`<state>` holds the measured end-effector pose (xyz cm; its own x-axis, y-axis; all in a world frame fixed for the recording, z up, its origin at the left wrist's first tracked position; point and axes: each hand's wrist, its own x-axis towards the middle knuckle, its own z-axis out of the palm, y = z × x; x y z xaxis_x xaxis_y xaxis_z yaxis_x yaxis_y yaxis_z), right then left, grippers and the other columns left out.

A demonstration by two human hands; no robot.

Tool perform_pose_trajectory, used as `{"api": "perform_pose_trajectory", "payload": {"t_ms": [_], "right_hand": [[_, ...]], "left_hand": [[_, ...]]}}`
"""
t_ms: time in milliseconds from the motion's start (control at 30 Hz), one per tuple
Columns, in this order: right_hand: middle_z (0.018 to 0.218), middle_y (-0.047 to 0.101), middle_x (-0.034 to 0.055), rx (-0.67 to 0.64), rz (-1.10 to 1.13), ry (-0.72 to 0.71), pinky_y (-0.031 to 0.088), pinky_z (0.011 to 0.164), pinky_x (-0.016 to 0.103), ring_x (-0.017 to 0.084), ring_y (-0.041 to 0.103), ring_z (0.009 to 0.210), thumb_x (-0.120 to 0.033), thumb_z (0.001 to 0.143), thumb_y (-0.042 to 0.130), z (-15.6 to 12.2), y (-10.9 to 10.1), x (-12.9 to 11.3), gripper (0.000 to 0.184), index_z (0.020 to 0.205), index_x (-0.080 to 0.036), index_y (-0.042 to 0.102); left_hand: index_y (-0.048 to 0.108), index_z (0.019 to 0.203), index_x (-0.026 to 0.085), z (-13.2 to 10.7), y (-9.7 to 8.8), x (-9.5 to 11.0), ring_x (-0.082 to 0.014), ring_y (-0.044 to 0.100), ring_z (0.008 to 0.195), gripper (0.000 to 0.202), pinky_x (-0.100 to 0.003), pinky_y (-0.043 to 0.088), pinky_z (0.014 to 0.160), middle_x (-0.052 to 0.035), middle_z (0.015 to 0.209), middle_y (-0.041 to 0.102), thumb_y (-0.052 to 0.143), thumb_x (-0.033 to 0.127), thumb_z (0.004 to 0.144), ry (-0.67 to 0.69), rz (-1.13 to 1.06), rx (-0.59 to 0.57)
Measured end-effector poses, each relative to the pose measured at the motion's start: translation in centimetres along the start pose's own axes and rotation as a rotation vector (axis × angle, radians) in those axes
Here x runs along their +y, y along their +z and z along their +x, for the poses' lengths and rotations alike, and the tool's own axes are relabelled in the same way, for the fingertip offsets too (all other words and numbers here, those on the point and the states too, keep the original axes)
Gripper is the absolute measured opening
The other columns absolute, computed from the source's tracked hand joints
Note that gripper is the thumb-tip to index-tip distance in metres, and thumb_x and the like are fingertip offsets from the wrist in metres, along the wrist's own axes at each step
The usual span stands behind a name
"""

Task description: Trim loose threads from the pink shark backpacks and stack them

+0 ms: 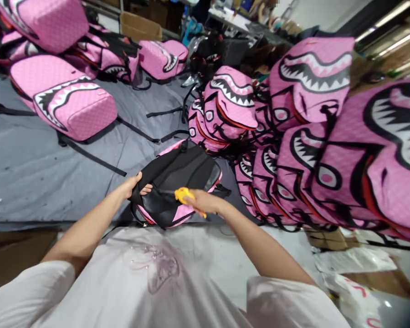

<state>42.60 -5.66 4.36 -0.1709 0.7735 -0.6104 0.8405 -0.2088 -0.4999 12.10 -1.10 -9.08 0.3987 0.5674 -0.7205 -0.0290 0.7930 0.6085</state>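
A pink and black backpack (187,171) lies with its black back panel upward on the grey-covered table, close to my body. My left hand (133,186) wraps round a black shoulder strap at its left side, the fingertips showing past the strap. In my right hand (203,202) is a yellow tool (183,195) with a thin, straight shaft pointing left over the back panel; its exact kind is unclear. Whether the shaft's tip touches the backpack or strap I cannot tell.
Pink shark-mouth backpacks (232,100) stand stacked on the right, with a row of larger ones (304,150) beside them. Another backpack (64,98) lies at the left, its straps trailing over the grey cover (37,168). Behind are a cardboard box (140,27) and more backpacks.
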Motion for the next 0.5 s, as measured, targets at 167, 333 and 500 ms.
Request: {"api": "perform_pose_trajectory", "payload": {"t_ms": [167, 333, 500], "right_hand": [[0.061, 0.063, -0.0001, 0.212, -0.018, 0.054, 0.043, 0.050, 0.022, 0.013, 0.053, 0.050, -0.049, 0.092, 0.058, -0.7, 0.6, -3.0, 0.038, 0.106, -0.015, 0.067], [0.064, 0.064, 0.0002, 0.146, -0.013, 0.031, 0.046, 0.052, 0.022, 0.013, 0.057, 0.049, -0.043, 0.096, 0.052, -0.8, -0.4, -3.7, 0.036, 0.116, -0.015, 0.063], [0.065, 0.066, 0.0037, 0.411, -0.160, 0.204, 0.047, 0.055, 0.024, 0.015, 0.060, 0.050, -0.046, 0.101, 0.043, -2.8, -1.9, -1.4, 0.045, 0.127, -0.012, 0.056]], "left_hand": [[0.070, 0.094, 0.006, 0.3, 0.8, 1.2, -0.0175, 0.069, 0.062, 0.068, -0.023, 0.051, 0.050, -0.0191, 0.084, 0.075, 0.022, 0.053, 0.102, -0.075, -0.001, 0.094], [0.057, 0.134, 0.012, -0.8, 3.2, 0.5, -0.0244, 0.070, 0.088, 0.055, -0.032, 0.055, 0.071, -0.0186, 0.109, 0.072, 0.033, 0.050, 0.101, 0.209, 0.504, 0.305], [0.036, 0.153, 0.037, -1.6, 6.6, -1.8, -0.0394, 0.046, 0.129, 0.072, -0.051, 0.043, 0.100, -0.0155, 0.148, 0.043, 0.059, 0.059, 0.088, 0.716, 1.353, 0.397]]}}
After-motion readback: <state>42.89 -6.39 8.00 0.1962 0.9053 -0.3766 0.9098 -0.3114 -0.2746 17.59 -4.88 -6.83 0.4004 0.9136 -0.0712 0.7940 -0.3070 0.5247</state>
